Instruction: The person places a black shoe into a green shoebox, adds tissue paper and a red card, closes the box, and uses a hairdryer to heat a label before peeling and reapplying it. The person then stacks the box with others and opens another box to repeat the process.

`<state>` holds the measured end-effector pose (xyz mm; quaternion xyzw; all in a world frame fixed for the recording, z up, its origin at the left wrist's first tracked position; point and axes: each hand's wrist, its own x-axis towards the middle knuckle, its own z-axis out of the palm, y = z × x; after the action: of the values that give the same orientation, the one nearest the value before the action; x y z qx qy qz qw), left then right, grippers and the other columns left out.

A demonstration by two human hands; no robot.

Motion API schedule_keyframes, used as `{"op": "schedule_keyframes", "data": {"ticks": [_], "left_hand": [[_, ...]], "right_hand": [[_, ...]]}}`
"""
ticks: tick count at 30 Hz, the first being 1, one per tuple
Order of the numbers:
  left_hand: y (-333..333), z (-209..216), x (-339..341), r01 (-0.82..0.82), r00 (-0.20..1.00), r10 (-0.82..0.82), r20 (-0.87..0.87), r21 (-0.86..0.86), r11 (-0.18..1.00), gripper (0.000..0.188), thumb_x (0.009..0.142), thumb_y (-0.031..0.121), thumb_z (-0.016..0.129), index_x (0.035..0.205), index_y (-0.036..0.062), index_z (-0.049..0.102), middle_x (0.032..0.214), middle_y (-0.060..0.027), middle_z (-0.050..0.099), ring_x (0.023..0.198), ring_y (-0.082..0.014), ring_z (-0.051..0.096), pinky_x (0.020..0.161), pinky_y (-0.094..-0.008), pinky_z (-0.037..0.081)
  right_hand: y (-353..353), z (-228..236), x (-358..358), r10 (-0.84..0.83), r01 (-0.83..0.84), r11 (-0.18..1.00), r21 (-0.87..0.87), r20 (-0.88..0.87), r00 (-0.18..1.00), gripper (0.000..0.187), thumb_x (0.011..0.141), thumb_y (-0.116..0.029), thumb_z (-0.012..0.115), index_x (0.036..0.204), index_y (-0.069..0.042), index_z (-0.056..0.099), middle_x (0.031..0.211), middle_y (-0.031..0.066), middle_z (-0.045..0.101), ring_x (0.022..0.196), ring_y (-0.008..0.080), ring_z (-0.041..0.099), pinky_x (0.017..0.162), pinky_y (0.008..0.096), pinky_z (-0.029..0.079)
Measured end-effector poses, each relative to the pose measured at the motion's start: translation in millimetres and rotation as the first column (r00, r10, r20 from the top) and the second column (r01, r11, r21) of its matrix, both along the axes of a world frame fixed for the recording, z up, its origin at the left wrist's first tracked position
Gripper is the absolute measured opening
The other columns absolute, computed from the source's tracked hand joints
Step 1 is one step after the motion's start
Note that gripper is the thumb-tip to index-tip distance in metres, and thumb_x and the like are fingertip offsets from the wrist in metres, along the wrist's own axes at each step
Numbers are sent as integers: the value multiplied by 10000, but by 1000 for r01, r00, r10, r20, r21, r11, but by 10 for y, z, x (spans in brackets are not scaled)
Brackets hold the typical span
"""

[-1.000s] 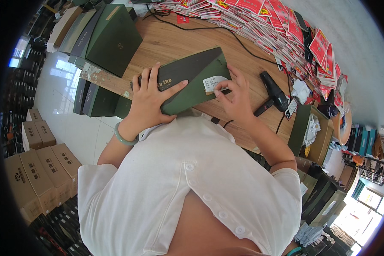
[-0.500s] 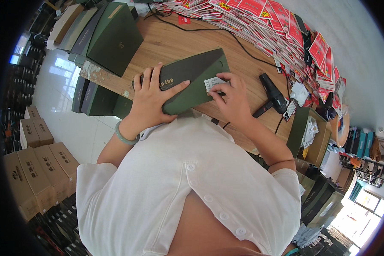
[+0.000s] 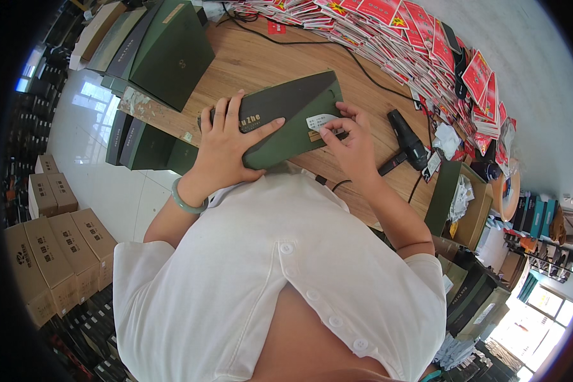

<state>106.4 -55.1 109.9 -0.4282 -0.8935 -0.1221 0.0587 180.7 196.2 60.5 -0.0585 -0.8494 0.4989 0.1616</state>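
Wood grain covers the surface in front of me, with red printed packets heaped along its far side and a black cord running beneath the heap's near edge. A black hair dryer lies to the right, near some crumpled white paper. Pale glossy tiles make up the floor to my left, where brown cartons stand in rows; a bright window shows at the lower right. Several dark green and grey boxes stand at the left end of the surface. On the right sits an open box, green outside and tan within, holding crumpled pale wrapping. My own green box is directly in front of me, tilted across the near edge of the surface — its lid looks closed, so I can't tell what it contains. My left hand is spread wide and holds it, fingers over the far side, thumb at the near one. My right hand is narrow — thumb and forefinger pinched at the edge of a white label on the box's right end.
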Motion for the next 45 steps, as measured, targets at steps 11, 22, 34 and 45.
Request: {"op": "schedule_keyframes", "data": {"ticks": [11,22,34,45], "left_hand": [[3,-16,-7,4,1000,-4,-12,1,1000,960,475,394,849,1375,450,521,1440,-255,331,1264,-414,334,995,-542,271],[5,0,-15,6,1000,-6,-25,8,1000,942,477,394,842,1365,446,534,1429,-251,342,1252,-411,344,997,-534,275],[6,18,2,6,1000,-5,-18,16,1000,955,460,369,858,1364,411,553,1449,-261,328,1255,-414,361,1032,-532,275],[1,22,3,11,1000,-11,-15,14,1000,979,445,369,869,1369,408,548,1450,-263,324,1252,-414,362,1032,-533,275]], "right_hand": [[35,26,-37,-41,44,997,-62,52,998,116,809,-117,741,867,-27,695,1269,148,493,1143,281,510,970,376,440],[78,18,-71,-54,63,989,-133,72,996,125,812,-131,745,874,-31,703,1251,128,522,1147,245,532,917,343,464],[151,20,-74,-17,48,953,-298,104,994,128,845,-120,732,898,-10,694,1314,119,535,1034,180,581,864,305,484],[284,-9,-43,32,68,669,-740,121,992,159,937,-109,651,1050,3,643,1420,153,470,1183,165,529,1025,323,394]]}}
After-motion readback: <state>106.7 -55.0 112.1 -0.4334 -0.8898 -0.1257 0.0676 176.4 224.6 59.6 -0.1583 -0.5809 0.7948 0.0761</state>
